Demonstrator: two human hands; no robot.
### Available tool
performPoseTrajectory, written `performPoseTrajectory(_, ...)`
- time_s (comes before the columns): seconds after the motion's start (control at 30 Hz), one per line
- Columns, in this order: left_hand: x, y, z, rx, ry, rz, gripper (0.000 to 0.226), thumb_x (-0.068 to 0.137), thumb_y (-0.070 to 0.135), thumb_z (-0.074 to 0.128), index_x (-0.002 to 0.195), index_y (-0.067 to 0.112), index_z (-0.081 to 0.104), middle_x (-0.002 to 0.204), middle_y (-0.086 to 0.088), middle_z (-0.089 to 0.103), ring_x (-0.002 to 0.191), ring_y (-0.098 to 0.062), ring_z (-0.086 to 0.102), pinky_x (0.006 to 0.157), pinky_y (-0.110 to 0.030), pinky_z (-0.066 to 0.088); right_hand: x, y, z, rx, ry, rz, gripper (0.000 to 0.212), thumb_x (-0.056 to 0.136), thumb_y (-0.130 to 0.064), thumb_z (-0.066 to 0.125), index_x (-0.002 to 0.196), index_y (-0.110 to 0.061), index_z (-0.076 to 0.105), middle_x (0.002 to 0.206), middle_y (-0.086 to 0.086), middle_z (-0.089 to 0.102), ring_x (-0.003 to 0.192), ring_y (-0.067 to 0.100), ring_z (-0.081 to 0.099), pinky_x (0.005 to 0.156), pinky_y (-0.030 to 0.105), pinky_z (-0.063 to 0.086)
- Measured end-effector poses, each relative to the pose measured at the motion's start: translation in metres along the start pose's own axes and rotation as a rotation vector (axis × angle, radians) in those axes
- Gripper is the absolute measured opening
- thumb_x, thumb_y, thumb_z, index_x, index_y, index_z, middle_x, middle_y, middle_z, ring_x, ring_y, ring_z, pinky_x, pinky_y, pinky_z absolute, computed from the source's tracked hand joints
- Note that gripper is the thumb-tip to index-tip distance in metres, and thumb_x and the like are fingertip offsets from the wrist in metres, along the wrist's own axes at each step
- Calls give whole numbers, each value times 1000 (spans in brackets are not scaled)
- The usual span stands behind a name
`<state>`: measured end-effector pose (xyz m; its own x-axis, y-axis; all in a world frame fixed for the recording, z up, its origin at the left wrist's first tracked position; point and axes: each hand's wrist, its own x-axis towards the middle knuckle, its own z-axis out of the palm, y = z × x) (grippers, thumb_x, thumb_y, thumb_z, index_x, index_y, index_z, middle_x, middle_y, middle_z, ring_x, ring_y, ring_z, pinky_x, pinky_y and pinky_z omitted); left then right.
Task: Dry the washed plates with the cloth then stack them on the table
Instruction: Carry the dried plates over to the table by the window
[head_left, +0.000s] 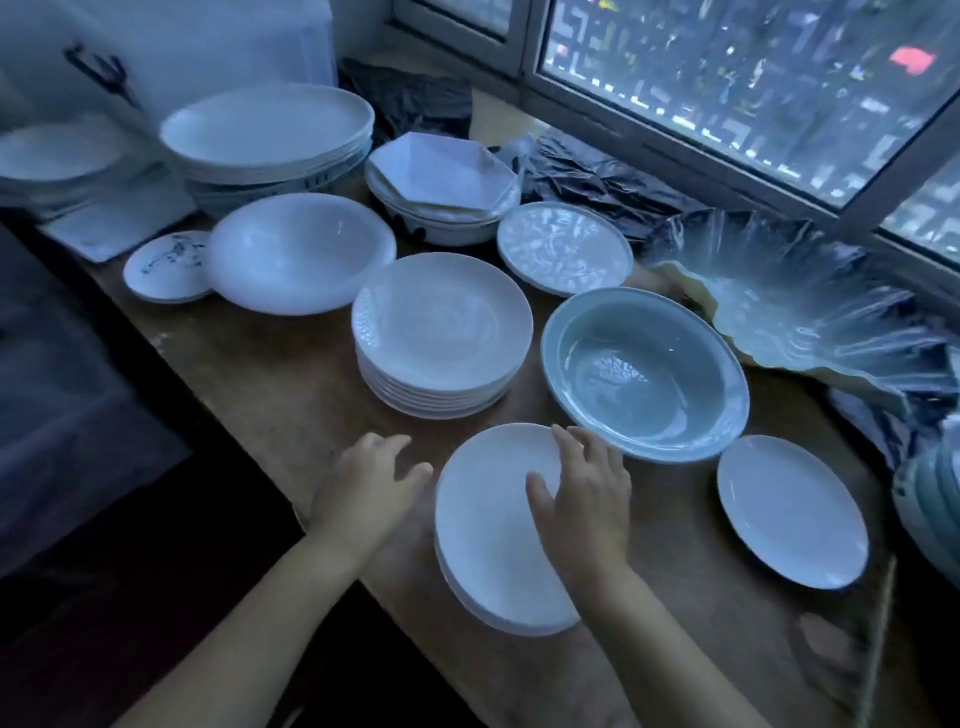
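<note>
My right hand (582, 493) lies spread and relaxed on the top plate of the low stack (488, 551) nearest me, gripping nothing. My left hand (369, 483) hovers open just left of it, so 1 careless push could slide those plates off the table (270, 395) edge close by. Farther off, the green bowl (644, 374) sits just beside the stack's far rim, so a hasty lift risks a knock.

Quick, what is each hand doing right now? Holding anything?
Left hand: open, fingers spread, holding nothing, just beside the plate stack.
Right hand: open, spread fingers resting on top of the plate stack.
</note>
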<state>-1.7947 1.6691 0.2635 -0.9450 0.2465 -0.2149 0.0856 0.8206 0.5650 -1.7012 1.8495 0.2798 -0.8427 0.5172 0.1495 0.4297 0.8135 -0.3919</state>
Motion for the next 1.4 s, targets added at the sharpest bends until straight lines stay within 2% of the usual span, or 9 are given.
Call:
performPoseTrajectory(0.2,-56,-64,-68,285,294,-9,41,90,41,60,124,18,63,111,-2,62,105,-21,56,81,-33,47,-8,-97,17,-127,-174,-457,31,80,-18,62,110,-16,66,114,3,62,109,28,54,92,38,38)
performPoseTrajectory(0.43,-178,-183,-149,388,496,-295,34,88,37,64,115,17,69,104,1,66,97,-18,61,79,-31,52,-92,-242,48,-204,-315,-1003,30,95,-30,39,121,-24,54,119,-2,54,115,22,47,95,33,33)
performPoseTrajectory(0.67,-370,-338,-215,423,621,-665,35,87,41,64,113,19,68,107,0,66,101,-20,60,81,-34,48,-277,-405,91,-182,-374,-1379,30,96,-33,41,118,-23,58,116,-2,57,109,19,50,94,32,36)
performPoseTrajectory(0.8,-495,-414,-242,403,703,-842,35,52,21,92,79,7,74,73,-11,65,67,-34,64,54,-38,50,-408,-488,110,-150,-410,-1596,25,94,-34,44,110,-23,60,108,-3,59,101,18,53,90,32,41)
performPoseTrajectory(0.93,-607,-468,-256,408,767,-1039,33,47,20,92,69,9,71,64,-11,61,60,-33,61,51,-36,49,-533,-557,111,-125,-450,-1834,17,88,-32,58,96,-18,63,94,3,60,88,24,57,72,36,44)
performPoseTrajectory(1.0,-655,-490,-258,377,793,-1160,33,48,21,93,68,9,70,65,-12,61,61,-34,61,52,-36,50,-589,-585,111,-79,-476,-1933,17,83,-30,64,91,-15,66,89,6,62,85,27,60,69,37,45)
performPoseTrajectory(1.13,-732,-527,-258,308,847,-1389,34,50,21,93,71,6,72,68,-15,63,63,-36,62,54,-39,50,-684,-629,122,6,-522,-2125,24,89,-33,52,105,-18,63,104,5,59,99,28,54,81,38,43)
performPoseTrajectory(1.27,-786,-563,-261,272,870,-1552,34,52,22,93,73,5,73,68,-15,64,62,-36,63,54,-39,50,-764,-672,137,-1,-542,-2262,28,90,-33,46,111,-22,60,111,1,56,104,25,50,82,34,38)
performPoseTrajectory(1.4,-826,-610,-273,278,899,-1668,34,52,22,93,73,5,72,68,-13,64,62,-36,62,53,-39,51,-833,-723,152,35,-554,-2353,23,90,-34,47,105,-21,60,108,1,56,104,26,50,81,34,37)
